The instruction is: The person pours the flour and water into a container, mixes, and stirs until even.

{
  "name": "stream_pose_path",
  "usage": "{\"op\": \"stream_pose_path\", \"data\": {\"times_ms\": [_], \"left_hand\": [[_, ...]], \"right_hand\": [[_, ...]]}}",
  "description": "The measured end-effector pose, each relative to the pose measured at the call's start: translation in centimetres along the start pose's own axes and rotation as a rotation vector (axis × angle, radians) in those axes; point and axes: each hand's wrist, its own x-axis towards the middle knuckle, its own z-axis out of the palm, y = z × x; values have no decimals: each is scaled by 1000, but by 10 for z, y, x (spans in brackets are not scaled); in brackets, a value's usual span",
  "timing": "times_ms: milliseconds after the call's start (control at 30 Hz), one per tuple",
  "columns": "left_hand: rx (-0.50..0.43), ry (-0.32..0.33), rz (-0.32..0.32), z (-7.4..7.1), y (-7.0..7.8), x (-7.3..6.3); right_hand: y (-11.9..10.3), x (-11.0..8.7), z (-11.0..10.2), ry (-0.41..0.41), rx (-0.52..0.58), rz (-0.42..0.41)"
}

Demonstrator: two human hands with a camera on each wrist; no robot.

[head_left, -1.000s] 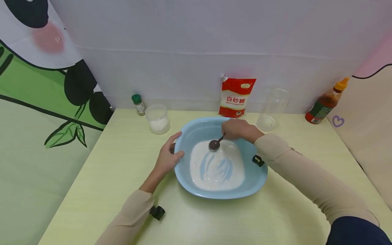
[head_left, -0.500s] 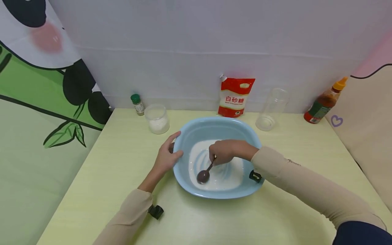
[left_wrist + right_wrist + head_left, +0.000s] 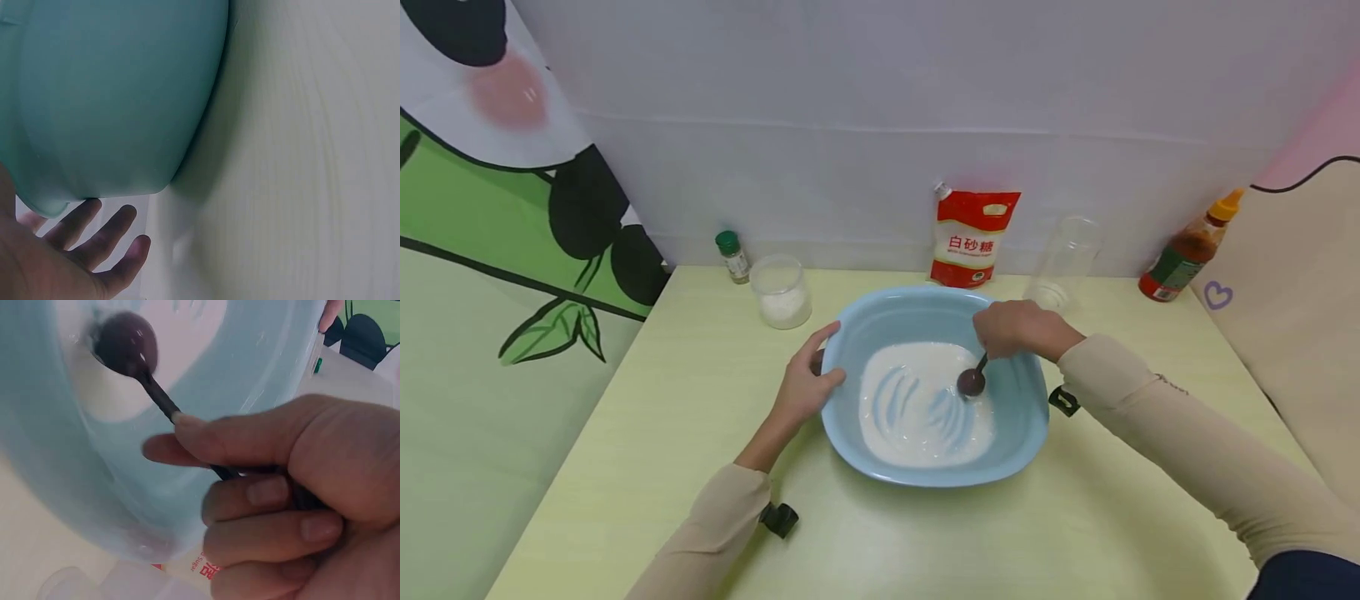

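A light blue plastic basin stands on the table, with a white liquid streaked over its bottom. My left hand holds the basin's left rim, thumb over the edge and the other fingers spread along the outer wall, as the left wrist view shows. My right hand grips the handle of a dark brown spoon above the basin's right side. In the right wrist view the fingers curl round the handle, and the spoon's bowl touches the liquid.
Behind the basin stand a red-and-white sugar pouch and a clear glass. A glass of white grains and a green-capped jar are at the back left. A sauce bottle leans at the back right.
My right hand has swept the spoon from the basin's far middle to the near left, then back to the right side. The streaks have spread. My left hand keeps its hold.
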Motion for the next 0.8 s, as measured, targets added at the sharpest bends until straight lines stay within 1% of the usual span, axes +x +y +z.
{"op": "stream_pose_path", "data": {"times_ms": [100, 167, 233, 300, 400, 533, 633, 700, 800], "left_hand": [[-3, -4, -1, 0, -1, 0], [-7, -6, 0, 0, -1, 0], [-13, -6, 5, 0, -1, 0], [-14, -6, 10, -1, -1, 0], [-16, -9, 15, 0, 0, 1], [-16, -9, 18, 0, 1, 1], [-25, -8, 13, 0, 2, 0], [-30, -7, 6, -1, 3, -2], [-33, -5, -4, -2, 4, -3]], "right_hand": [[-2, 11, -3, 84, 44, 48], [-6, 20, -4, 122, 75, 46], [-13, 29, -4, 141, 96, 19], [-23, 36, -5, 145, 100, -31], [-39, 39, -3, 145, 102, -115], [-58, 31, 2, 109, 98, -230], [-67, 22, 8, 49, 91, -293], [-71, 15, 13, 0, 89, -317], [-70, 5, 20, -71, 86, -318]]}}
